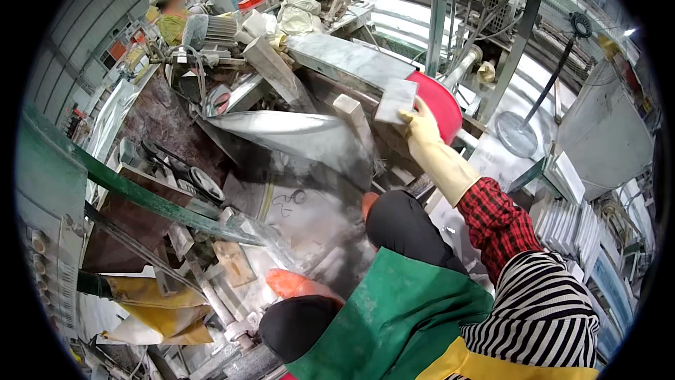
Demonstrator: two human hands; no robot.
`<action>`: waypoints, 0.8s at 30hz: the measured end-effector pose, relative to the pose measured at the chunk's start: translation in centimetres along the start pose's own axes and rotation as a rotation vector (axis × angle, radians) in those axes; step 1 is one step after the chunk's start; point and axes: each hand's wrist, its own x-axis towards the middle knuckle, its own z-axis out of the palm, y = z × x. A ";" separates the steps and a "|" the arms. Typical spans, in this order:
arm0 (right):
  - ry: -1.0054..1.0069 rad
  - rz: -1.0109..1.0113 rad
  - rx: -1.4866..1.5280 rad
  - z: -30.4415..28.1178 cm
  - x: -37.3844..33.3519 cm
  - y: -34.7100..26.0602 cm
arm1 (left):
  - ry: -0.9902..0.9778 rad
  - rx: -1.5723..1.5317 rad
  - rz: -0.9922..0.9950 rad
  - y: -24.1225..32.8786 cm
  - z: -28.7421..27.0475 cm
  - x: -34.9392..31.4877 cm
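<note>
My right hand, in a cream rubber glove, reaches forward and grips a small pale rectangular stone tile by its near right edge. The thumb and fingers are closed on it. A red plastic basin sits right behind the hand, and the tile overlaps its left side in view. Beyond the tile lies a long grey-white stone slab. A wooden block stands left of the tile. My left hand is out of view.
Below me a curved pale sheet leans over a dusty floor slab. Green metal bars cross at left. Stacked white tiles stand at right, near a round-based stand. Another person is at far left.
</note>
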 end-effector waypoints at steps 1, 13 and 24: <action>0.096 0.021 -0.198 -0.4 1.0 -0.5 | -0.021 0.001 -0.010 -0.3 0.2 0.5; 0.411 -0.057 -0.874 -2.9 14.1 3.4 | 0.019 -0.078 -0.047 -0.8 1.5 0.4; -0.299 -0.780 -1.762 -12.3 16.1 1.3 | -0.132 -0.084 -0.086 1.5 -1.1 0.7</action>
